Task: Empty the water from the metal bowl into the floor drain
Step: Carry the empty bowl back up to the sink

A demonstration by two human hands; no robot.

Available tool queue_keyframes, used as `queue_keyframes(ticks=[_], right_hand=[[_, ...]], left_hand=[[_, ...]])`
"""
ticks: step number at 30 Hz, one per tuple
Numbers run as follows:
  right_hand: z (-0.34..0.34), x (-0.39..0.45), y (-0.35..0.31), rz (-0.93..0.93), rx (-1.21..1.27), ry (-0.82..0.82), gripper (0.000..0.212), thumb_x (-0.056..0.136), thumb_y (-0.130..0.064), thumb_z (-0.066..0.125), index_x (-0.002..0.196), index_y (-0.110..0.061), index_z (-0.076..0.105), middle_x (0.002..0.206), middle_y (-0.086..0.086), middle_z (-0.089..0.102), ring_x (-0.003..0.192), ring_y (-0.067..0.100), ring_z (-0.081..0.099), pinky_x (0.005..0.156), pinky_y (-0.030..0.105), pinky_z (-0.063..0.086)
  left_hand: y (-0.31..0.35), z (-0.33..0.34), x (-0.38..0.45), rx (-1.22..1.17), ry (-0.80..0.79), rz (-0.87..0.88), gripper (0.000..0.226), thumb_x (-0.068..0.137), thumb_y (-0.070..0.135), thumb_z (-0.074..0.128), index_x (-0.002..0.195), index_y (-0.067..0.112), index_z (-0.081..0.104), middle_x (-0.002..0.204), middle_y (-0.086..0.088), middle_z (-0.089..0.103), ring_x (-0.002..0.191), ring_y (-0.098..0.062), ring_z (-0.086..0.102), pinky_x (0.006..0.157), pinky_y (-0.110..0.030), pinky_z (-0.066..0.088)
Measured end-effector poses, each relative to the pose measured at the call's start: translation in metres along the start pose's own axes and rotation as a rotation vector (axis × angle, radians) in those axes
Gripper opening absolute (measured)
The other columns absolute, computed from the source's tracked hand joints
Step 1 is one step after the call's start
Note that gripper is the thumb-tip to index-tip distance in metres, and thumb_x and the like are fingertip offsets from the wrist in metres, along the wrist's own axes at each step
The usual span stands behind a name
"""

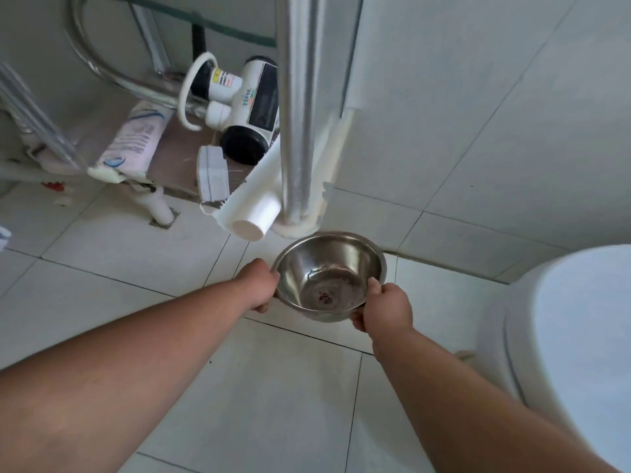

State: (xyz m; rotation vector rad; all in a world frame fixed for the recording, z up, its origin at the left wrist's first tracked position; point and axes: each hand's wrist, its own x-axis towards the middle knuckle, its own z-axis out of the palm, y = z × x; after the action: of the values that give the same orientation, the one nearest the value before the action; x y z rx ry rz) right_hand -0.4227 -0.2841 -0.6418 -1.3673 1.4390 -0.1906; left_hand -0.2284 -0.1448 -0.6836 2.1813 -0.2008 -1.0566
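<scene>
Holding the rim from both sides, I keep each grip closed on the metal bowl [329, 276]: left hand [260, 285] on its left edge, right hand [384, 310] on the near right edge. It hangs above the tiled floor [239, 387], between both hands, mouth tilted toward me. I cannot see the drain; I judge it lies beyond the far rim, near the pipe [300, 107].

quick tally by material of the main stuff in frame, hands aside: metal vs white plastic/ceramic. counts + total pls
Metal: 2 (metal bowl, upright steel pipe)
White plastic or ceramic: 3 (capped white pipe, white heater tap unit, toilet lid)
Total: 5
Both hands grip the bowl's rim: left hand, right hand.
</scene>
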Motion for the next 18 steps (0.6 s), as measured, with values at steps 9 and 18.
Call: queue_keyframes(ticks=[9,18], right_hand=[[-0.028,-0.058,0.017,0.065,-0.026,-0.095,0.035,0.111,-0.038,0.040,0.097,-0.013,0.060,0.090,0.014,0.077,0.058,0.028,0.080,0.056,0.036,0.063],[-0.102,-0.197,0.034,0.292,0.073,-0.186,0.031,0.111,-0.029,0.045,0.103,-0.004,0.061,0.098,0.022,0.070,0.077,0.037,0.076,0.061,0.042,0.068]], left_hand=[[-0.011,-0.017,-0.067,0.026,-0.004,-0.036,0.026,0.113,0.005,0.048,0.089,0.002,0.058,0.070,-0.018,0.054,0.046,-0.021,0.046,0.043,-0.029,0.048],[-0.004,-0.037,-0.237,0.123,-0.088,-0.232,0.014,0.113,0.011,0.050,0.105,0.001,0.055,0.082,-0.016,0.056,0.057,-0.020,0.050,0.049,-0.030,0.055]])
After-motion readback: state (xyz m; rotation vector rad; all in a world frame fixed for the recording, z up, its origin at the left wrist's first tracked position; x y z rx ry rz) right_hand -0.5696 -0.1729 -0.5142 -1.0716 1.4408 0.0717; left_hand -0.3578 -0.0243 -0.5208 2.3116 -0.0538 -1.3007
